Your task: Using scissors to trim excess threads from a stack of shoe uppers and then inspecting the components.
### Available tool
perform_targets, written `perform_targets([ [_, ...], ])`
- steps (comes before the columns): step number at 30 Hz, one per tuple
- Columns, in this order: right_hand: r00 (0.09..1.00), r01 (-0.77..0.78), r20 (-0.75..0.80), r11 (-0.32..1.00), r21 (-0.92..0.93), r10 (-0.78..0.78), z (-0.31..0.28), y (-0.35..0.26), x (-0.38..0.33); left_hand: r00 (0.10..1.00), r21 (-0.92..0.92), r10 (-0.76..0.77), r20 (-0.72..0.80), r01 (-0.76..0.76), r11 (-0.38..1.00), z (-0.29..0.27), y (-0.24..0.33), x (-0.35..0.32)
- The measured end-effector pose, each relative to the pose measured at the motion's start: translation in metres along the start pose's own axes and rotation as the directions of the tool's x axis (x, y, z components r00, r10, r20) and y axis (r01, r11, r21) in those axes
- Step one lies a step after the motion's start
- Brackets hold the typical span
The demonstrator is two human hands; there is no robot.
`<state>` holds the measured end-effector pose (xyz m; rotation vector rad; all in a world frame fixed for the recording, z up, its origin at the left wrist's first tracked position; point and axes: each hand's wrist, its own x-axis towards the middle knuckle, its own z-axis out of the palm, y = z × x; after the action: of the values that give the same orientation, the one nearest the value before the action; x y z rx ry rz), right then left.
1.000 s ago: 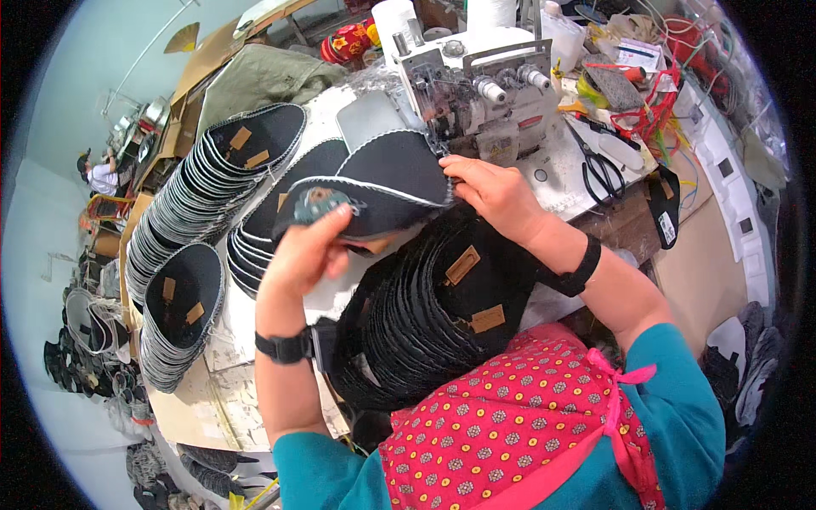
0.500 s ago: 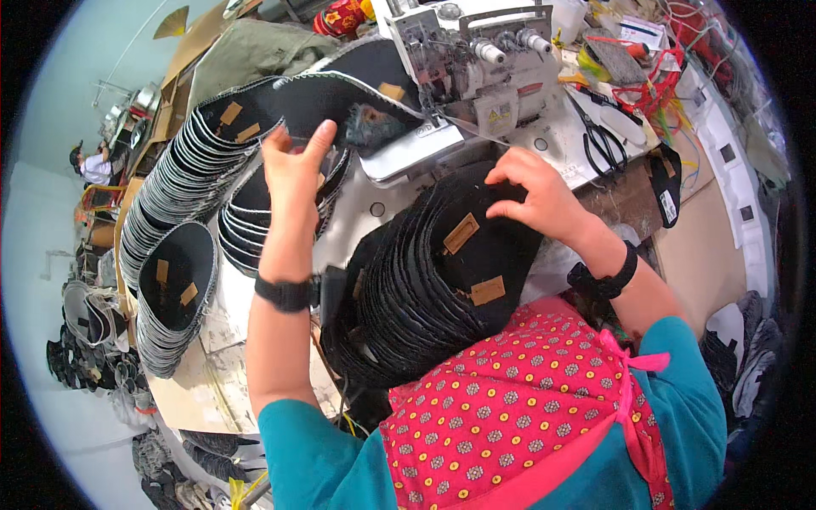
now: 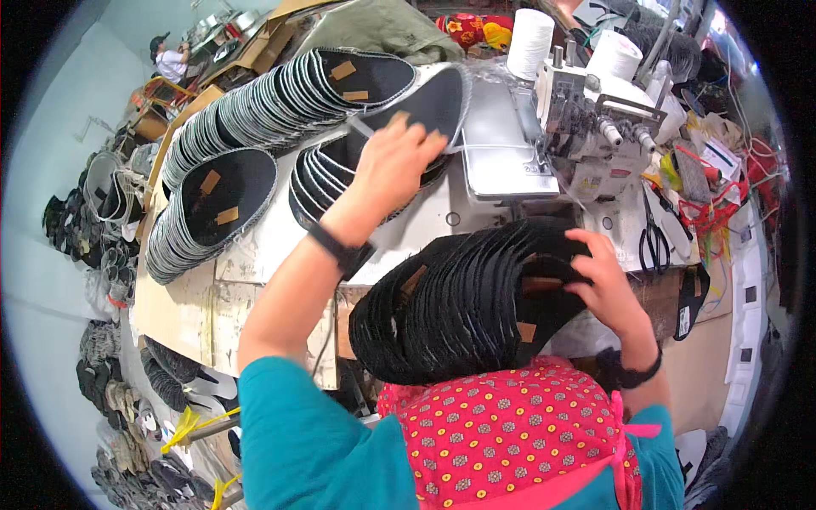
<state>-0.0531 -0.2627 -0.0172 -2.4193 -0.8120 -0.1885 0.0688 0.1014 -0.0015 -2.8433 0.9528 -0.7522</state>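
My left hand [image 3: 393, 166] is at the front edge of a black oval fabric piece [image 3: 432, 100] with white edge stitching, its bent fingers closed on it. The piece is blurred. A white thread runs from beside this hand to the sewing machine [image 3: 586, 144]. Under the left wrist stands a short stack of white-edged pieces [image 3: 316, 183]. My right hand [image 3: 610, 285] curls its fingers and thumb over the right edge of the front piece in a thick stack of black pieces [image 3: 450, 297]. That stack leans in front of my red patterned apron [image 3: 518, 425]; some pieces show tan tags.
Two more stacks of edged pieces, a long one [image 3: 246, 119] and a shorter one [image 3: 225, 200], stand on the left of the table [image 3: 263, 293]. White thread cones [image 3: 529, 44] stand behind the machine. Black scissors [image 3: 653, 234] lie on its right. A person [image 3: 170, 61] sits far back left.
My left hand has moved right relative to the stacks, and the edged piece has come off the machine plate toward the left. My right hand stays at the thick stack. The view has swung left.
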Motion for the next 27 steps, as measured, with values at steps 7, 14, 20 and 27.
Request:
perform_targets([
  [7,0.850,-0.175,-0.284,0.747,0.641,0.443,-0.087,0.000,-0.004,0.969,0.316,0.052,0.242,-0.130,0.940,-0.002,0.010,-0.082],
  [14,0.810,-0.471,0.321,0.219,0.855,0.491,-0.021,0.003,0.065,0.885,0.043,-0.188,0.427,0.188,0.981,0.033,0.021,-0.065],
  [20,0.806,-0.245,-0.021,0.365,0.898,0.592,0.045,0.025,0.094,0.828,-0.836,-0.390,0.403,0.159,-0.525,-0.020,0.048,0.023],
  [27,0.908,0.036,-0.409,0.959,0.280,0.085,0.057,0.009,0.085,0.805,-0.934,-0.493,0.331,0.204,-0.295,0.042,0.006,0.046],
])
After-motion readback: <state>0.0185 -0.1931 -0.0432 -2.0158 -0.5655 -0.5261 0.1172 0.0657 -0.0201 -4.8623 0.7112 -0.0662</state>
